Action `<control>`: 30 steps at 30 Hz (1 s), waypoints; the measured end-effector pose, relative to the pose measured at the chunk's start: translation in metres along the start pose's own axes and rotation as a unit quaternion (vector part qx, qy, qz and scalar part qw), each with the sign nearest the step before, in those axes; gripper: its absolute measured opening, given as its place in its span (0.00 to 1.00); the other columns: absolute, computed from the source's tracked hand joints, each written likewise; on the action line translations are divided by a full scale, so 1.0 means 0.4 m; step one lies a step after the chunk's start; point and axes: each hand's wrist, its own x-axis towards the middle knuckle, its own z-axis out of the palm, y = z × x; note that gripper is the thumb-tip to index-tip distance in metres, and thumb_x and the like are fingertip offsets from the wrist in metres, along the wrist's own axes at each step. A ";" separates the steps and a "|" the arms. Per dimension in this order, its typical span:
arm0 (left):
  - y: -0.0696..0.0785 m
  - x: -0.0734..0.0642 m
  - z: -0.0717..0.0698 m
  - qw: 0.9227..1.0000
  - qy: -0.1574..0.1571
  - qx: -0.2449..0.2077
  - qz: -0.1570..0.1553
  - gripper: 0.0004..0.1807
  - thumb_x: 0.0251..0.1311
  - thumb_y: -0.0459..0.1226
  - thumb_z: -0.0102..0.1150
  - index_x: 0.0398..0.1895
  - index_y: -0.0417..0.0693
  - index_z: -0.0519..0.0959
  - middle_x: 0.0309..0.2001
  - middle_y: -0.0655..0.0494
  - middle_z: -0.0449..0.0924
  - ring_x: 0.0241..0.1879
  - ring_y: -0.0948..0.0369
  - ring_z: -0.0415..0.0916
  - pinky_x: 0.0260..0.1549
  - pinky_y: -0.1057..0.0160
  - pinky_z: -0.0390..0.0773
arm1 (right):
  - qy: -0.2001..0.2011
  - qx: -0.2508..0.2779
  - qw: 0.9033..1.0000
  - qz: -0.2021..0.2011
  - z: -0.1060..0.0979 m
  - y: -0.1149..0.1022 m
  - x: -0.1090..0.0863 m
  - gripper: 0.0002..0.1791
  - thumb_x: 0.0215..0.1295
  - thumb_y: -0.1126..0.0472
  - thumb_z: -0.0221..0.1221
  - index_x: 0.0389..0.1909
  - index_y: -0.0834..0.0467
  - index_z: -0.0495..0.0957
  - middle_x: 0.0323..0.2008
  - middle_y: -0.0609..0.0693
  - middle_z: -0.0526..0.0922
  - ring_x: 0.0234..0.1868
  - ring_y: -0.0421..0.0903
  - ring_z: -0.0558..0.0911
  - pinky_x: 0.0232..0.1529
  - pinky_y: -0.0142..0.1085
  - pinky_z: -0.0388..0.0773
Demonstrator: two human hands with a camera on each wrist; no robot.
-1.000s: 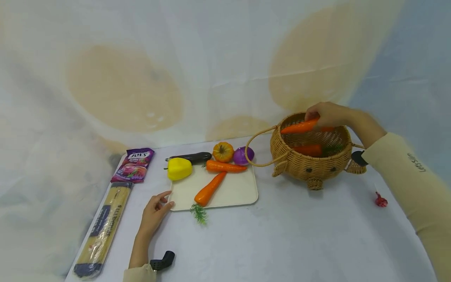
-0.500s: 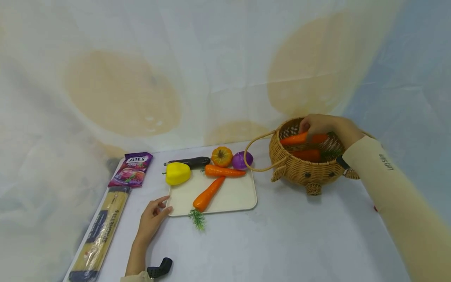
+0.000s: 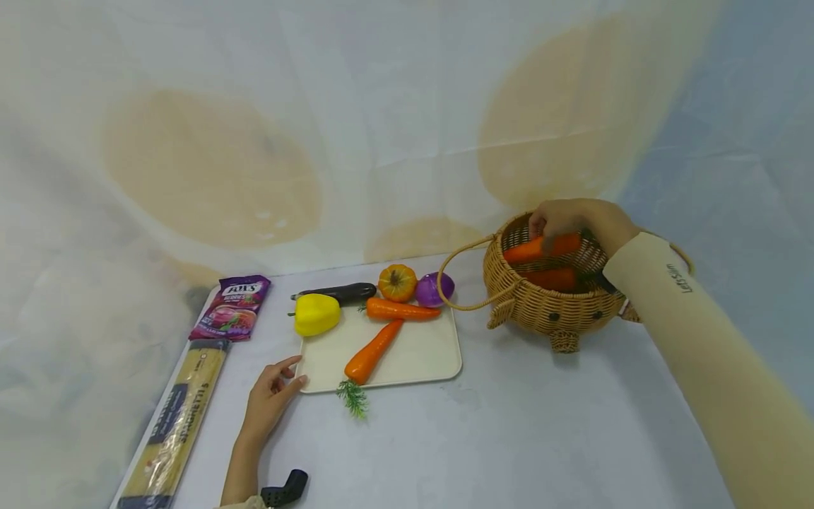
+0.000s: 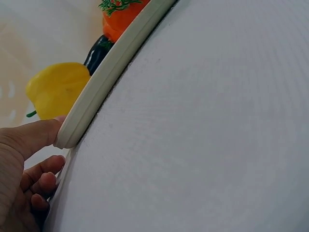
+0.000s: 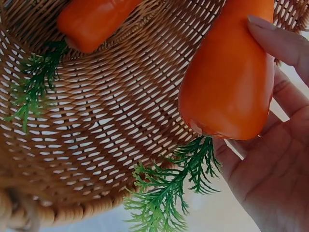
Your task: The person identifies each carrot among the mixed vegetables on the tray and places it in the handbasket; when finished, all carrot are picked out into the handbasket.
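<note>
My right hand point(image 3: 562, 219) is over the wicker basket point(image 3: 553, 307) and grips an orange carrot point(image 3: 543, 247) inside it. In the right wrist view, thumb and fingers lie on either side of this carrot point(image 5: 229, 82), whose green leaves point(image 5: 178, 179) hang by the weave. A second carrot point(image 5: 96, 24) lies deeper in the basket. With relaxed fingers, my left hand point(image 3: 267, 403) touches the near-left corner of the cream tray point(image 3: 420, 353); its thumb point(image 4: 38, 135) meets the rim. Two carrots, one crossing the tray point(image 3: 374, 353) and one at its back point(image 3: 402, 309), lie there.
Around the tray's back edge are a yellow bell pepper point(image 3: 316, 315), an eggplant point(image 3: 346, 293), a small pumpkin point(image 3: 397, 283) and a purple onion-like vegetable point(image 3: 432, 291). A purple FOX'S bag point(image 3: 232, 307) and a spaghetti pack point(image 3: 174, 424) lie left. The basket handle point(image 3: 464, 247) sticks out leftward.
My right hand has lowered its carrot further into the basket and shifted slightly left. The left hand stays at the tray corner. The head view has moved a little.
</note>
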 end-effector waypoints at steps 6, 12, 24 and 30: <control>0.001 -0.010 -0.002 1.000 0.004 0.004 0.004 0.23 0.65 0.46 0.63 0.62 0.55 0.78 0.43 0.54 0.70 0.36 0.61 0.62 0.35 0.67 0.63 | -0.020 -0.013 1.000 -0.001 0.006 0.009 0.015 0.14 0.54 0.68 0.64 0.42 0.65 0.78 0.39 0.54 0.76 0.42 0.51 0.70 0.42 0.44 0.71; 0.004 -0.028 -0.012 1.000 0.000 0.013 0.001 0.24 0.66 0.47 0.62 0.63 0.56 0.77 0.44 0.53 0.70 0.36 0.61 0.62 0.35 0.67 0.63 | -0.023 -0.023 0.999 0.016 0.020 0.019 0.032 0.16 0.54 0.69 0.64 0.45 0.65 0.79 0.45 0.56 0.78 0.48 0.54 0.73 0.50 0.50 0.74; 0.005 -0.043 -0.012 1.000 -0.001 0.008 -0.002 0.24 0.66 0.48 0.62 0.63 0.55 0.77 0.44 0.54 0.70 0.36 0.61 0.62 0.34 0.67 0.62 | -0.012 -0.025 0.998 0.049 0.069 0.059 0.057 0.17 0.52 0.70 0.64 0.45 0.64 0.79 0.48 0.59 0.78 0.52 0.58 0.74 0.53 0.54 0.74; 0.005 -0.049 -0.007 1.000 -0.001 0.013 -0.006 0.23 0.66 0.48 0.61 0.64 0.56 0.77 0.44 0.54 0.70 0.36 0.61 0.62 0.35 0.67 0.63 | -0.018 -0.034 0.998 0.055 0.093 0.074 0.065 0.13 0.52 0.70 0.63 0.41 0.61 0.79 0.44 0.56 0.78 0.48 0.55 0.73 0.49 0.50 0.75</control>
